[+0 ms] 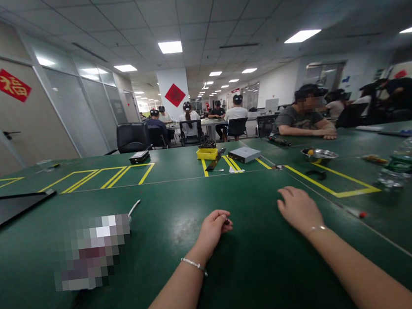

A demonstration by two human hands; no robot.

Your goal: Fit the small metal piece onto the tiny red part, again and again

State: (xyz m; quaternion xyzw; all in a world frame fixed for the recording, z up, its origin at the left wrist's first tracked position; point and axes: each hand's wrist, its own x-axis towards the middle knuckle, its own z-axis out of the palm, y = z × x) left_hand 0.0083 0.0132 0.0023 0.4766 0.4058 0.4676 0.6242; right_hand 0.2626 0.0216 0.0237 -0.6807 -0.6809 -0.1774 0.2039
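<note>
My left hand rests over the green table with its fingers curled in. Between thumb and forefinger a small dark thing shows, too little of it to name. My right hand lies palm down on the tabletop, fingers stretched forward and slightly apart, holding nothing. Beyond the two hands are a grey metal box, a yellow tray and a black flat strip. A black curved piece lies ahead of my right hand.
A blurred-out object with a cable lies on the left, near a black panel. On the right stand a water bottle and a metal bowl. Yellow tape marks the table. A person sits across it.
</note>
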